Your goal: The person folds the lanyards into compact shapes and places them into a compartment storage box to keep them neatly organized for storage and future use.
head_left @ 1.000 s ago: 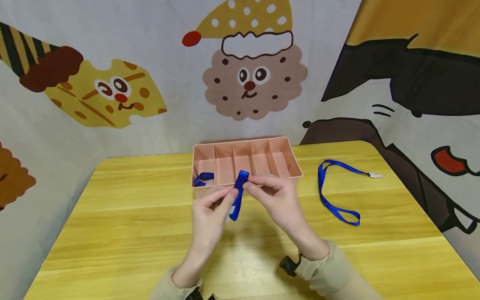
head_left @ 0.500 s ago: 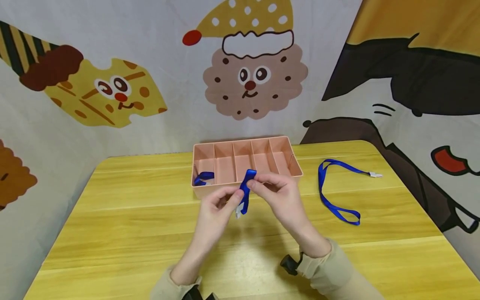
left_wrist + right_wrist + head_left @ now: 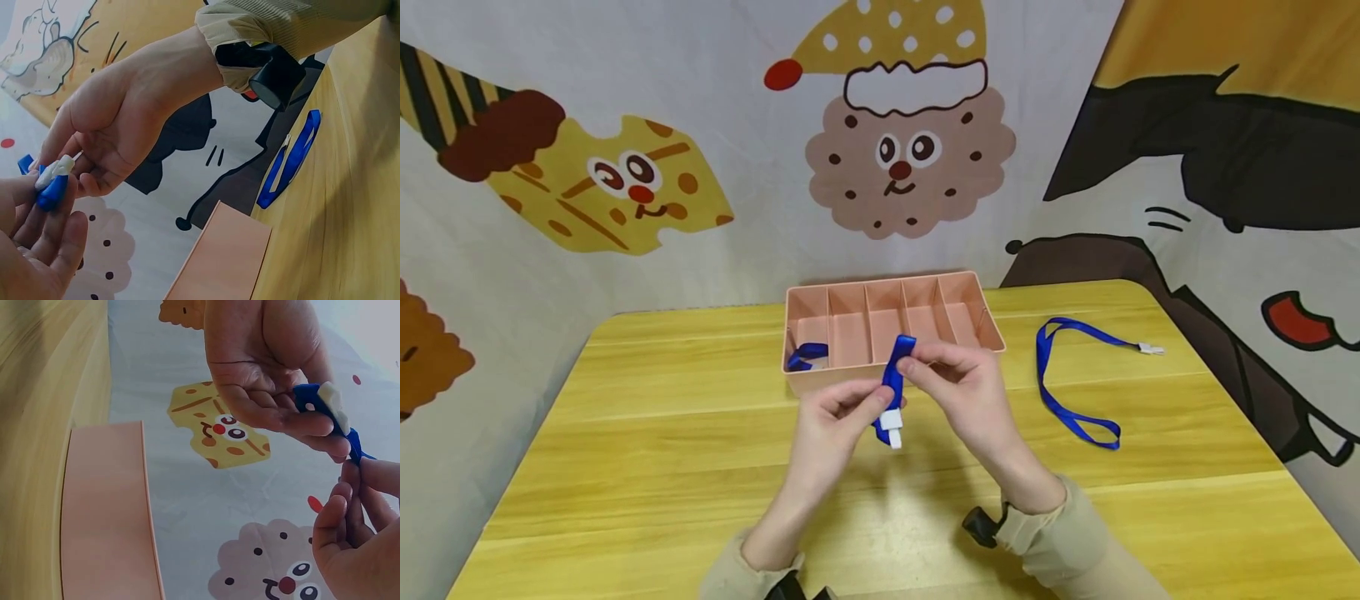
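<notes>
A folded blue lanyard [image 3: 897, 367] is held in the air in front of the box, between both hands. My left hand [image 3: 829, 429] pinches its lower part between thumb and fingers. With thumb and index finger, my right hand [image 3: 966, 400] grips the strap near its top fold. The white plastic clip [image 3: 891, 421] hangs below the left fingertips, with a blue loop behind it. In the left wrist view, the clip [image 3: 55, 173] and a blue fold lie over the left fingers. The right wrist view shows the strap [image 3: 355, 447] running between the two hands.
Behind the hands stands a pink box [image 3: 887, 285] with several compartments; another folded blue lanyard [image 3: 808, 354] lies in its leftmost one. To the right, a loose blue lanyard [image 3: 1043, 375] with a white clip [image 3: 1150, 349] lies spread on the wooden table [image 3: 662, 433]. A cartoon-printed cloth [image 3: 737, 267] hangs behind.
Both hands have shifted slightly right with the folded lanyard. Its white clip, partly hidden before, now hangs in front of the strap, facing the head camera.
</notes>
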Demonstrator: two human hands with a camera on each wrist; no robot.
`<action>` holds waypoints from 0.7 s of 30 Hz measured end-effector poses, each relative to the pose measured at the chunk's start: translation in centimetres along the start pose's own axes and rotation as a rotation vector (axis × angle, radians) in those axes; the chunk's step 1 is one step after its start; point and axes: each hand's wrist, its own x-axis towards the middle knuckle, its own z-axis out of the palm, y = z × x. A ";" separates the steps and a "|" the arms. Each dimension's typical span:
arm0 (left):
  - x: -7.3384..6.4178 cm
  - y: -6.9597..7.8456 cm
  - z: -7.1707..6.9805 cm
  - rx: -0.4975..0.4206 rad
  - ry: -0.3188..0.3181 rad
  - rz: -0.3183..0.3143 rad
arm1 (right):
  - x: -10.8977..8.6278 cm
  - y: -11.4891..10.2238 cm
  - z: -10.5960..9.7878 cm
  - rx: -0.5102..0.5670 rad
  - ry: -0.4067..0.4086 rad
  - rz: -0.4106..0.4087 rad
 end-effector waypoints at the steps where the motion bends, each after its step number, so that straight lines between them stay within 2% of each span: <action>1: 0.0 0.0 0.0 -0.002 -0.002 -0.010 | 0.0 0.0 0.0 0.000 -0.002 -0.010; 4: 0.0 0.0 0.2 -0.004 -0.029 -0.025 | 0.0 0.0 -0.1 0.001 0.004 -0.030; 11: -0.2 -0.1 0.4 0.000 -0.107 0.010 | 0.0 0.0 -0.2 0.008 0.024 -0.056; 17: -0.2 0.0 0.5 -0.002 -0.076 -0.053 | 0.1 -0.4 -0.3 -0.008 0.029 -0.033; 21: -0.2 0.1 0.7 0.030 -0.048 -0.057 | 0.1 -0.6 -0.5 -0.021 0.024 -0.013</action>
